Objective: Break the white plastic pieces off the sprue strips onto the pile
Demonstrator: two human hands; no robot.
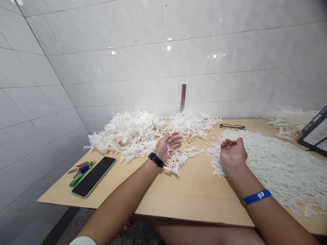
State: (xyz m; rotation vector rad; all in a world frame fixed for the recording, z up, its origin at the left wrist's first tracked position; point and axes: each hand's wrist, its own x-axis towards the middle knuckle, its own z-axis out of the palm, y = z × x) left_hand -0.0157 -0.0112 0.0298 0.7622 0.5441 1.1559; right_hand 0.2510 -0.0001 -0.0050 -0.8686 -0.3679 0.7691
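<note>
My left hand (pixel 163 147) is palm up with its fingers stretched out, over the front edge of a loose heap of white, branched, plastic-looking pieces (pixel 135 127). A thin white strand (pixel 168 149) lies across its palm, not gripped. Just below it, a small clump of the same pieces (pixel 175 163) lies on the table. My right hand (pixel 233 153) is turned palm up with loosely curled fingers, and nothing shows in it. It is above the left edge of a wide, flatter layer of white pieces (pixel 278 163).
On the light wooden table (pixel 184 200), a phone (pixel 94 177) and a bunch of keys (pixel 83 170) lie at the left. Glasses (pixel 232 126) rest near the wall. A dark-framed object (pixel 316 132) stands at the right, beside another white heap (pixel 291 119). Behind is a tiled wall (pixel 143 78).
</note>
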